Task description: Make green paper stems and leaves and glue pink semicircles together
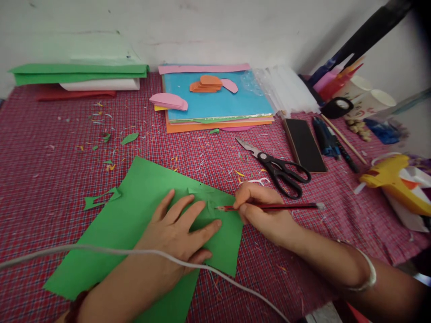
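A large sheet of green paper (111, 224) lies on the checked cloth in front of me. My left hand (178, 229) is spread flat on it, fingers apart. In a pinch, my right hand (261, 208) holds a red and black pencil (289, 206), its tip touching the green paper near a small drawn curve or cut shape that I cannot clearly make out. A narrow green strip (198, 190) sits just beyond my left fingertips. Black-handled scissors (272, 168) lie past my right hand, blades partly spread. A green paper scrap (103, 197) touches the sheet's left side.
A white cable (161, 255) crosses over my left forearm. Stacked coloured paper (218, 101) lies at the back, with orange and pink cut pieces on it. To the right are a dark phone (305, 146), a yellow glue gun (397, 181), pens and paper cups (379, 102). Paper snippets litter the cloth.
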The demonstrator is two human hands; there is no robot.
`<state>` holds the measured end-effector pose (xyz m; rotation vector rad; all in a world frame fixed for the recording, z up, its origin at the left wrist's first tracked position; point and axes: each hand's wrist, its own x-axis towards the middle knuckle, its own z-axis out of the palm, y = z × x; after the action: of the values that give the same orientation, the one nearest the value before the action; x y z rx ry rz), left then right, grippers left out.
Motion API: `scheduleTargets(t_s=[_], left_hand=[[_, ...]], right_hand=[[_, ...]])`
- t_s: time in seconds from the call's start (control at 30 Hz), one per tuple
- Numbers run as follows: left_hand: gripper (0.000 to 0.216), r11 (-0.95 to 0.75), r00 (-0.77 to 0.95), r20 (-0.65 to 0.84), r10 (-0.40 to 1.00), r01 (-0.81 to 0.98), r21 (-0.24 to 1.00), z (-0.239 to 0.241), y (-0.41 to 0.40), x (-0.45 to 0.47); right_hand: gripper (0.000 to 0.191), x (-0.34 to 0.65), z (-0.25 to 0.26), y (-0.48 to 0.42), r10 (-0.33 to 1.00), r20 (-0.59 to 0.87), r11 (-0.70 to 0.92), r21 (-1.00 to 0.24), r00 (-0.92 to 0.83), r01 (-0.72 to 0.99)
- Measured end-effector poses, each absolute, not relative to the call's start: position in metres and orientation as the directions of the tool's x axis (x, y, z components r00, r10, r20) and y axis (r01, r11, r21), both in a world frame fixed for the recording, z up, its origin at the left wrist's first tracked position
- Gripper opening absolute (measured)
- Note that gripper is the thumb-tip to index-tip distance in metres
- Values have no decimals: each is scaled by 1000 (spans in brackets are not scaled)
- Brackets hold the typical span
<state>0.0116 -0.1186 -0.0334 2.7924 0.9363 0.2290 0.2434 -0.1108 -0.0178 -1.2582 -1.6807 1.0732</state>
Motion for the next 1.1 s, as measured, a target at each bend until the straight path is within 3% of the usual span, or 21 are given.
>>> scheduleTargets(t_s=[0.5,0.73,1.1], left_hand=[[41,-783,780,127,613,578,231,-38,-119,11],[42,-776,779,105,618,583,241,-35,-118,11],[38,-790,777,167,608,570,224,-40,-122,12]], right_hand=[[17,244,-19,-114,937,101,250,-863,-335,440],[16,245,-11,-110,966,66,154,-924,-251,350],[17,246,-13,-110,938,112,243,-888,-329,390]])
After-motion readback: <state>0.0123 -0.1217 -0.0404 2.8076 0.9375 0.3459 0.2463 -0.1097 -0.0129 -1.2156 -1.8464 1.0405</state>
